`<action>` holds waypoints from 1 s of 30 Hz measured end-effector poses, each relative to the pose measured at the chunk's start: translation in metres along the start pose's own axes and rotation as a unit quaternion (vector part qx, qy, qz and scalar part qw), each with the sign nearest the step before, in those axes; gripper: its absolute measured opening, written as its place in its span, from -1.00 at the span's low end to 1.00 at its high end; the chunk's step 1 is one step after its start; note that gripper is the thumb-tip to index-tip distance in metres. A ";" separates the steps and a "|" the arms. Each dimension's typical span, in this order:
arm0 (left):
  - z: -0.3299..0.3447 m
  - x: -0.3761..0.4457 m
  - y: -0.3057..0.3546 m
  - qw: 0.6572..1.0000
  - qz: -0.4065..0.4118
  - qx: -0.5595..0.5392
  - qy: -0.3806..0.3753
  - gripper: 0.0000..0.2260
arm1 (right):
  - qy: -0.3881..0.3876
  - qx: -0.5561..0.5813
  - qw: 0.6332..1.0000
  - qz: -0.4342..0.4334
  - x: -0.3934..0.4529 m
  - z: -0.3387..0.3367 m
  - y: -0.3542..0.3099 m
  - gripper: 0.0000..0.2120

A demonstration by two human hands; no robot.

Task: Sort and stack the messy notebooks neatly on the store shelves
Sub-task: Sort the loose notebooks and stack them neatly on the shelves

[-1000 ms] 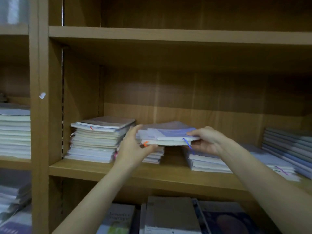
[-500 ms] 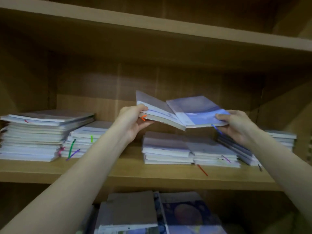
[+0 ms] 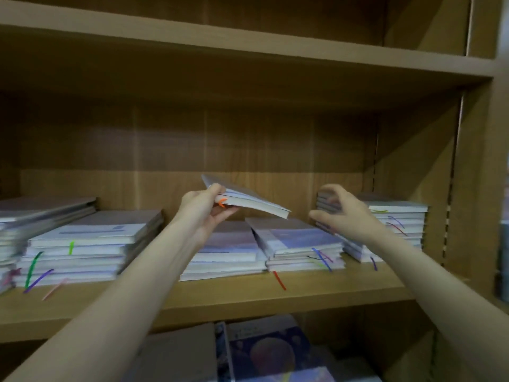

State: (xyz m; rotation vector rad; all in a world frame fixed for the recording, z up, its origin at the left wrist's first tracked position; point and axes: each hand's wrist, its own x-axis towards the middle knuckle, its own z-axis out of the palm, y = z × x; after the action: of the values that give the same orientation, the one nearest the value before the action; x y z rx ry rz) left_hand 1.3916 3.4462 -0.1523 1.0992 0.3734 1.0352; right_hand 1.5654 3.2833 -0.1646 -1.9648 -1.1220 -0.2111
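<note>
The left hand (image 3: 205,209) pinches a thin grey paper notebook with an orange ribbon (image 3: 243,198) by its near corner, up above the wooden shelf (image 3: 248,295), so it looks light and floppy, while the right hand (image 3: 340,213) hangs loose and holds nothing by the far right pile of pale notebooks (image 3: 396,220).

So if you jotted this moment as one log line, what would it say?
left hand: grips raised notebook | right hand: holds nothing, fingers curled, by right stack | shelf: several stacks
</note>
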 end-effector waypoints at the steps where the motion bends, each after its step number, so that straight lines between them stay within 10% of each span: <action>1: 0.013 0.000 -0.005 1.000 0.000 -0.002 -0.016 -0.91 | -0.057 0.113 0.992 0.005 -0.003 -0.006 -0.002 -0.44; 6: 0.083 -0.001 -0.029 0.993 0.002 -0.057 -0.103 -0.87 | 0.100 0.128 0.985 -0.053 0.010 -0.038 0.023 -0.87; 13: 0.181 0.020 -0.070 0.988 -0.037 0.029 -0.147 -0.78 | 0.229 -0.079 0.970 -0.023 0.022 -0.106 0.069 -0.87; 17: 0.185 0.024 -0.095 0.955 -0.091 0.210 -0.188 -0.80 | 0.206 -0.187 0.961 -0.007 0.020 -0.097 0.095 -0.84; 30: 0.184 0.011 -0.098 0.956 -0.067 0.165 -0.235 -0.54 | 0.101 -0.138 0.983 -0.066 0.008 -0.087 0.095 -0.71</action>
State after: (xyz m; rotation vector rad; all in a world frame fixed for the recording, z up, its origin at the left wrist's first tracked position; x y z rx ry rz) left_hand 1.5749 3.3469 -0.1512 1.5547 0.2346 0.5730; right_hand 1.6646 3.2008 -0.1611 -2.0528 -1.1362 -0.6537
